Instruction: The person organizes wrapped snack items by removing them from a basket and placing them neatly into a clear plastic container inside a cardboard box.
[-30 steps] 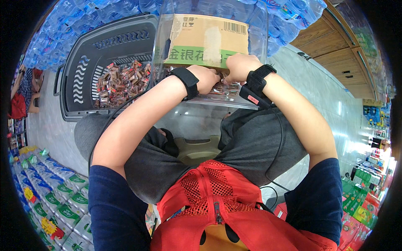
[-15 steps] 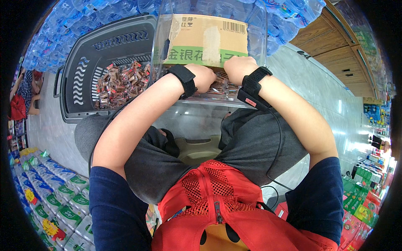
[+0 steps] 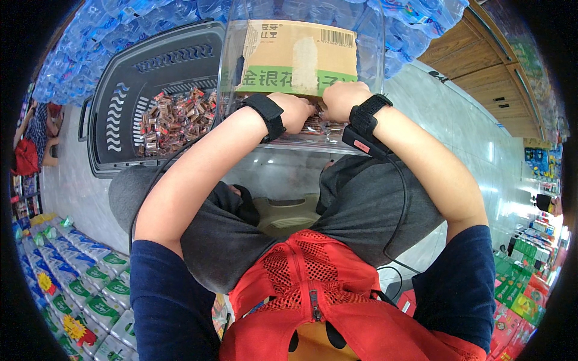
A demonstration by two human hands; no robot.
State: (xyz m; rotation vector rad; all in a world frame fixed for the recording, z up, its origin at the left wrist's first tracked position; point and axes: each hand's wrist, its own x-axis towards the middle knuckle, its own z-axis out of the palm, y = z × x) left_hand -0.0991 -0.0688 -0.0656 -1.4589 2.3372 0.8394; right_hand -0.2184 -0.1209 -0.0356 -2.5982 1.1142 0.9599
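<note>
My left hand (image 3: 290,113) and my right hand (image 3: 344,100) meet low inside a clear plastic bin (image 3: 378,60), close together over small, clear-wrapped brown packets (image 3: 328,129). The fingers of both hands are curled and closed, their tips hidden by the knuckles and the packets. What they pinch cannot be made out. Just beyond the hands, a tan cardboard box (image 3: 334,53) with a green band fills the back of the bin. To the left stands a dark grey basket (image 3: 162,59), its bottom holding a heap of similar packets (image 3: 174,123) with red marks.
Blue-wrapped water bottles (image 3: 415,24) are stacked behind the bin. A wooden cabinet (image 3: 481,72) stands at the right. Stacked packaged goods (image 3: 90,301) lie at lower left, and red and green boxes (image 3: 521,295) at lower right. A black cable (image 3: 402,198) hangs from my right wrist strap.
Both hands stay in nearly the same spot over the packets, with only slight finger movement. The bin, box and basket hold their places.
</note>
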